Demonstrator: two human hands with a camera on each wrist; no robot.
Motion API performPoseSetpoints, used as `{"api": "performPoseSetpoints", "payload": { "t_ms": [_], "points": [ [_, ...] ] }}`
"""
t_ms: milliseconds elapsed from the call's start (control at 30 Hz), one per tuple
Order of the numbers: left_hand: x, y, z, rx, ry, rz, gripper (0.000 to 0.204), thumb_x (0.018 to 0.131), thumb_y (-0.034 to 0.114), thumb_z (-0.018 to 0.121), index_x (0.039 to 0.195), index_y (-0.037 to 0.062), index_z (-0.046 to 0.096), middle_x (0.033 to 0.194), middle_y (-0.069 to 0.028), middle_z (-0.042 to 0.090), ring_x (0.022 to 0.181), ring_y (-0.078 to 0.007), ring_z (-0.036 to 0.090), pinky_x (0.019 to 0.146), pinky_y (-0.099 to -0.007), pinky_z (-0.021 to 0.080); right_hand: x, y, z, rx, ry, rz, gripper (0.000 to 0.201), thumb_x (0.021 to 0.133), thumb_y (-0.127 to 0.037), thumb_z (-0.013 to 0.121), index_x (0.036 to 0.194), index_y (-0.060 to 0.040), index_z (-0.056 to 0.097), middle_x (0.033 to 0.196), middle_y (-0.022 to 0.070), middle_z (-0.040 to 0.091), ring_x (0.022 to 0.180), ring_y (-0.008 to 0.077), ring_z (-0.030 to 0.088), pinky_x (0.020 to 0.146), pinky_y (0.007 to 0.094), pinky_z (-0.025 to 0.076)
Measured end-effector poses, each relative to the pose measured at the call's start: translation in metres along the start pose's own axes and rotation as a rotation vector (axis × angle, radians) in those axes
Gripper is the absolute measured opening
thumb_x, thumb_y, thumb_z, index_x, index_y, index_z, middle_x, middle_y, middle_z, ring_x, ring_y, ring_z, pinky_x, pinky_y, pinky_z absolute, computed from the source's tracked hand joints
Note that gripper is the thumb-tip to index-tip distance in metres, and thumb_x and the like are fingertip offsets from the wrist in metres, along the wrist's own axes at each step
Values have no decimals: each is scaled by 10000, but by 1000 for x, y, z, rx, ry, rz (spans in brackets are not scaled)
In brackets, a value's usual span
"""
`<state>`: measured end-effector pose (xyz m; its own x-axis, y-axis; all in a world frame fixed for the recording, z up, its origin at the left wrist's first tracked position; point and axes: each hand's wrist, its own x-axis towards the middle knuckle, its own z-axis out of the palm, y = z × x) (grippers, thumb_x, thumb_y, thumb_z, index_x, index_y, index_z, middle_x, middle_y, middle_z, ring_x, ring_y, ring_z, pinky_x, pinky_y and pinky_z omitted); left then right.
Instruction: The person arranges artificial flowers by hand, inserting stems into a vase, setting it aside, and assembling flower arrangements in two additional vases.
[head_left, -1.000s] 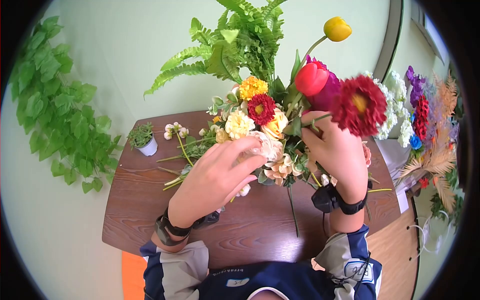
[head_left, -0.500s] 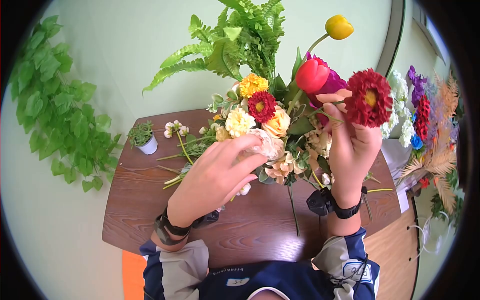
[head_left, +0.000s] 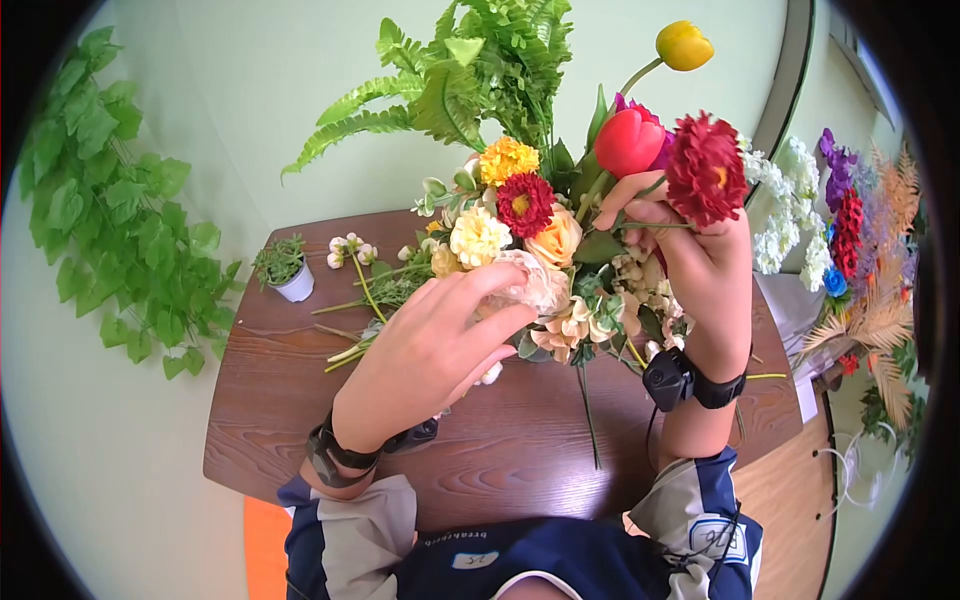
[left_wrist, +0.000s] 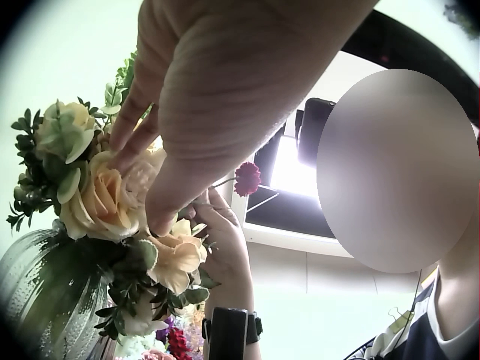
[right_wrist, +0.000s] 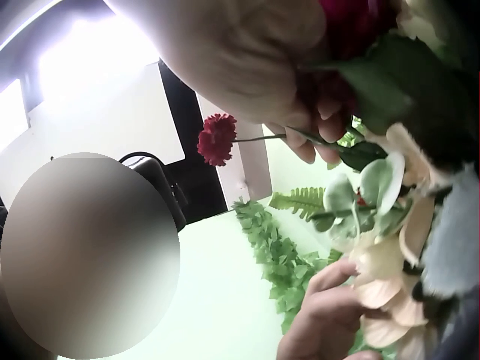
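A mixed bouquet of artificial flowers (head_left: 480, 238) stands over the middle of the table. My left hand (head_left: 425, 345) holds its front, fingers and thumb around a pale pink flower (head_left: 537, 285). At the bouquet's right side my right hand (head_left: 695, 260) pinches the thin green stem of a dark red flower (head_left: 706, 168), whose head stands above the hand. In the right wrist view this stem (right_wrist: 259, 138) runs from the red head into the fingers. Close behind the right hand are a red tulip (head_left: 629, 142) and a yellow tulip (head_left: 685, 46).
On the wooden table (head_left: 500, 450), a small potted succulent (head_left: 292, 275) stands at the left. White-budded stems (head_left: 350, 248) lie beside the bouquet. Tall fern leaves (head_left: 500, 70) rise behind it. More flowers (head_left: 845, 225) stand off the table's right side; ivy (head_left: 120, 200) hangs at left.
My right hand rose from low beside the bouquet with the red flower, swung out right, then came back left, and the flower head turned. The left hand has hardly moved.
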<state>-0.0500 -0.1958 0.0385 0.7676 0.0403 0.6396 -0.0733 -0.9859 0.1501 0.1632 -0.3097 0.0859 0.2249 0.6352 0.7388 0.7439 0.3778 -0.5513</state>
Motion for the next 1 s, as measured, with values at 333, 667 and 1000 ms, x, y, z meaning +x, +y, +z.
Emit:
{"api": "performPoseSetpoints", "payload": {
  "t_ms": [333, 667, 1000],
  "points": [
    [0, 2, 0, 22, -16, -22, 327, 726, 118, 706, 1041, 98, 621, 1166, -108, 513, 1038, -286, 540, 845, -378, 449, -4, -4, 8, -83, -131, -51, 162, 800, 102, 517, 843, 15, 647, 817, 52, 669, 757, 134, 618, 729, 267, 486],
    [0, 1, 0, 13, -11, -14, 336, 721, 120, 708, 1045, 97, 621, 1172, -108, 512, 1047, -287, 535, 856, -385, 444, -50, -26, 11, -224, 108, -104, 487, 672, -44, 599, 1142, 61, 526, 1117, 169, 586, 1010, 240, 563, 901, 331, 407],
    [0, 2, 0, 13, -29, -17, 337, 726, 131, 706, 1050, 96, 622, 1176, -111, 510, 1061, -291, 526, 870, -390, 440, -28, -15, 26, -389, 391, -163, 122, 765, 62, 634, 877, 15, 630, 743, 65, 651, 625, 115, 594, 585, 243, 452]
  ]
}}
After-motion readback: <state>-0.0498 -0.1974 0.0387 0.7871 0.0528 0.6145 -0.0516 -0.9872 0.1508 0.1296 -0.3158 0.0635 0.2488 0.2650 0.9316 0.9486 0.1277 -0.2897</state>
